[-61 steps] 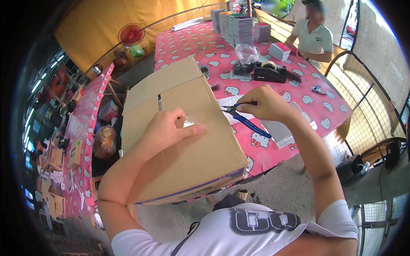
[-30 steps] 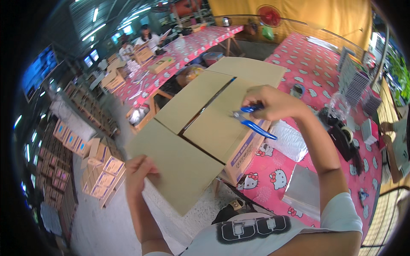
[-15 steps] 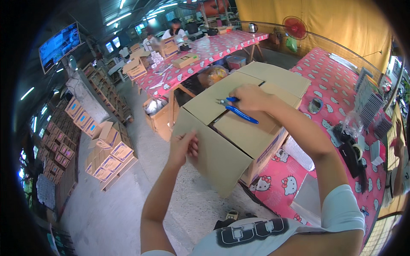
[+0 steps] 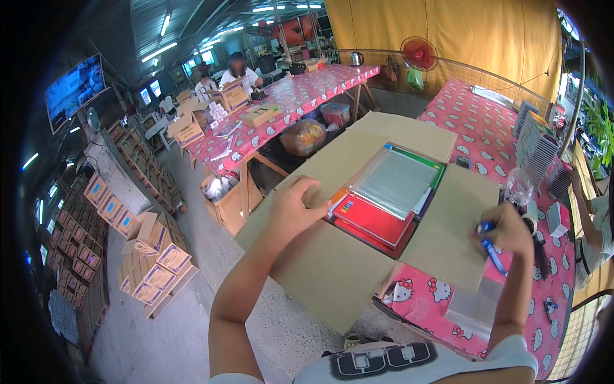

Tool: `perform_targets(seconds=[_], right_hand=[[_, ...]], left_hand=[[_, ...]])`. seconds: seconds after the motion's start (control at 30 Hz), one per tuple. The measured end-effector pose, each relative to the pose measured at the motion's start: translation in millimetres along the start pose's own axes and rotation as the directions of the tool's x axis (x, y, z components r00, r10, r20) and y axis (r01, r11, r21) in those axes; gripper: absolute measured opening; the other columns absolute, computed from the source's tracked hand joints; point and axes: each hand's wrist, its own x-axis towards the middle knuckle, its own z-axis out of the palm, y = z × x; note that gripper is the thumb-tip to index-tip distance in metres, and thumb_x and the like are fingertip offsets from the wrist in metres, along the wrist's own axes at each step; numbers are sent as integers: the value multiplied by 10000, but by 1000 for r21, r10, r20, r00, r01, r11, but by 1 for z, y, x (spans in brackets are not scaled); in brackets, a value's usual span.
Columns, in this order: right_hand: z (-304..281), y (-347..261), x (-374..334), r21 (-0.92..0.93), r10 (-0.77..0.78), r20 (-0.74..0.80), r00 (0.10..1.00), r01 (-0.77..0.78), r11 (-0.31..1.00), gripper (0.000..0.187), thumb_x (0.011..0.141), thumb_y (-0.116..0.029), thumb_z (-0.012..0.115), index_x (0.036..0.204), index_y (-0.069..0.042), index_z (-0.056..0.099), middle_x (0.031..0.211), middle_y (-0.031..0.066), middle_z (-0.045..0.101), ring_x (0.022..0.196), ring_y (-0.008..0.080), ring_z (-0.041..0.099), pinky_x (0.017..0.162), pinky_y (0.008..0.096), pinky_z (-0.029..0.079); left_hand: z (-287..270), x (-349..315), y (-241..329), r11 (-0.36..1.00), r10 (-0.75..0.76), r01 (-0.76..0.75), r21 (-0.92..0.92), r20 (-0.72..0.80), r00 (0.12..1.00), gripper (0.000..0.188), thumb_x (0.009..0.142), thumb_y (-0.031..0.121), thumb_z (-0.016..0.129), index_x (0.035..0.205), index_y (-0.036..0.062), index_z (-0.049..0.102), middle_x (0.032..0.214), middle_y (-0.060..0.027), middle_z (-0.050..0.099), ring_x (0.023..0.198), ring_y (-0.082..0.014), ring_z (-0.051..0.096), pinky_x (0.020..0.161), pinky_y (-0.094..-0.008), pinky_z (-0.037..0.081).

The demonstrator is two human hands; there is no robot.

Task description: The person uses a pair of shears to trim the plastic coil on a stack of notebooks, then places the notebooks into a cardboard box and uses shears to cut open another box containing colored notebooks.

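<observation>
A cardboard box (image 4: 451, 224) with its flaps folded outward stands in front of me on the table. Inside lie red books (image 4: 371, 221), and beyond them a stack under clear plastic (image 4: 396, 182) with green and blue edges. My left hand (image 4: 295, 208) is over the box's left side, fingers apart and empty, its fingertips near the red books. Beyond the right flap, my right hand (image 4: 510, 232) is closed round blue-handled nippers (image 4: 494, 257), whose handles point down toward the table. The hand hides their jaws.
The pink patterned table (image 4: 448, 110) holds a clear plastic sheet stack (image 4: 472, 306), a tape roll (image 4: 529, 224) and stacked booklets (image 4: 540, 150) at right. Another long table (image 4: 300, 89) stands behind, a person (image 4: 240, 73) beside it. Cartons (image 4: 157, 272) sit on a pallet at left.
The box's flaps have opened, uncovering the books inside. My right hand has moved right with the nippers, off the box top. My left hand has shifted up and right over the box.
</observation>
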Motion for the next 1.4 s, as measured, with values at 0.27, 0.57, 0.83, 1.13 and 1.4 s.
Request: perform_targets(seconds=[0.27, 0.57, 0.83, 1.13, 1.4], right_hand=[[143, 78, -9, 640, 349, -221, 911, -134, 756, 269, 812, -145, 665, 590, -15, 584, 537, 9, 545, 508, 73, 498, 469, 260, 382], [96, 115, 130, 56, -1, -855, 519, 94, 994, 346, 876, -225, 593, 1121, 18, 556, 954, 135, 633, 847, 229, 597, 778, 332, 451], [88, 99, 162, 155, 466, -538, 702, -461, 874, 386, 818, -374, 603, 978, -27, 665, 822, 236, 644, 795, 382, 639, 731, 417, 477], [63, 94, 170, -178, -2, -633, 774, -143, 974, 296, 808, -287, 623, 914, -12, 649, 842, 237, 628, 778, 378, 629, 693, 444, 467], [63, 12, 234, -391, 26, 55, 998, -3, 920, 336, 766, -291, 614, 926, -4, 683, 906, 221, 655, 842, 381, 628, 739, 433, 481]], left_hand=[[3, 77, -42, 615, 376, 68, 786, -368, 851, 364, 716, -20, 540, 1022, 134, 664, 1310, -94, 508, 1212, -324, 458, 1006, -411, 347], [34, 34, -224, 720, -526, 539, -437, 164, 835, 306, 830, 206, 499, 981, -7, 658, 886, -153, 663, 736, -260, 631, 679, -364, 478], [13, 22, -217, 913, -386, 383, 141, -6, 923, 345, 828, 266, 494, 905, -11, 682, 811, -149, 671, 802, -243, 639, 714, -364, 469], [8, 39, -152, 944, -189, -105, -314, -771, 608, 215, 840, 99, 621, 1002, -42, 630, 929, -103, 652, 848, -150, 606, 794, -293, 464], [22, 32, -40, 974, 85, -86, -208, -14, 996, 204, 824, 116, 670, 993, 4, 645, 942, -66, 657, 836, -129, 603, 777, -278, 469]])
